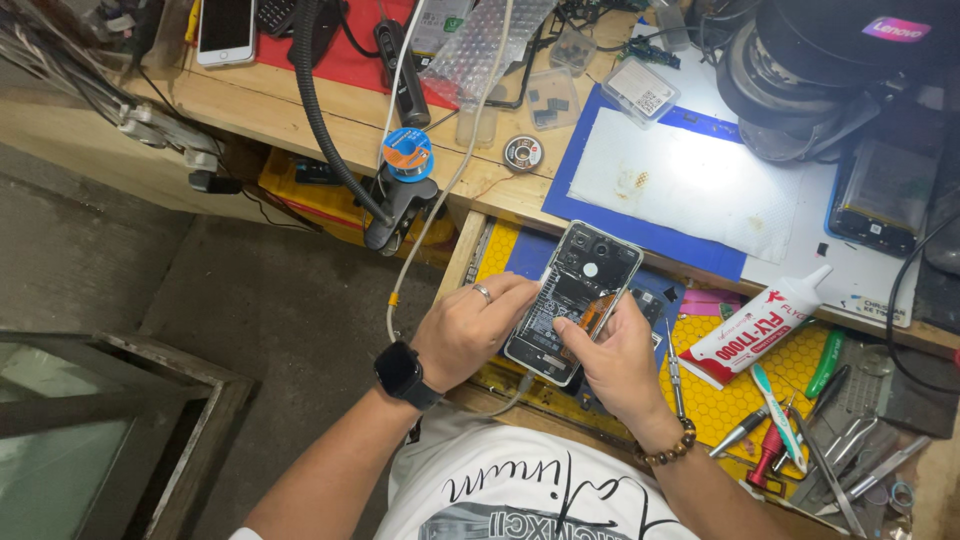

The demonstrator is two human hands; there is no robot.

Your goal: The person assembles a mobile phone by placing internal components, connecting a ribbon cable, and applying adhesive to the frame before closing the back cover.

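The opened phone (572, 300), back cover off and its insides showing, sits tilted in both hands above an open drawer (760, 390) lined with yellow honeycomb mat. The left hand (470, 330), ring and dark smartwatch on, curls round the phone's left edge, fingers closed on it. The right hand (610, 360), beaded bracelet at the wrist, grips the phone's lower right side, thumb pressed onto the orange strip inside. Just right of the phone lies a white glue tube (765, 320) with red lettering. Beyond the phone's top edge, a blue mat (600, 170) carries a white cloth (690, 180).
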